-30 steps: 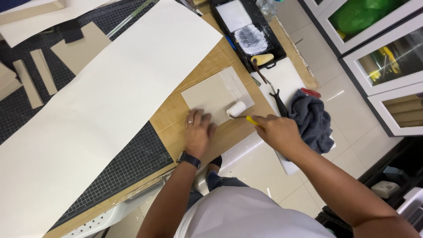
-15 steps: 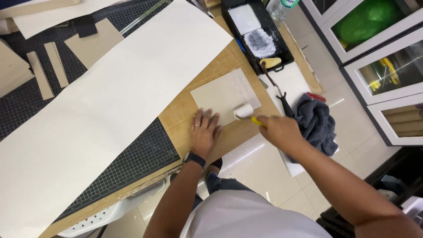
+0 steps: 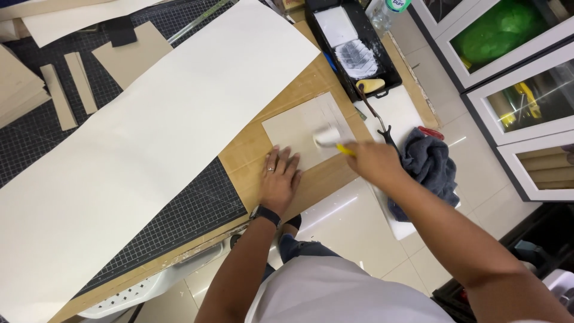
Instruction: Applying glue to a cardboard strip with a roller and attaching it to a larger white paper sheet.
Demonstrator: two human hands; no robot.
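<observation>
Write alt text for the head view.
A right hand runs a small roller over a pale card square while the left hand presses its near edge flat. A black paint tray sits beyond.

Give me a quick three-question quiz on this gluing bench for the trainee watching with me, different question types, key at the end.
1. True or false: the left hand lies flat on the lower edge of the small card square.
2. What does the right hand hold? A) a knife B) a small roller with a yellow handle C) a ruler
3. Fill in: the black tray at the far end of the bench holds a second ______ with a yellow head.

Key:
1. True; its fingers press the square's near edge.
2. B; the white roller head is on the square.
3. Roller; its dark handle trails toward the grey cloth.
</observation>
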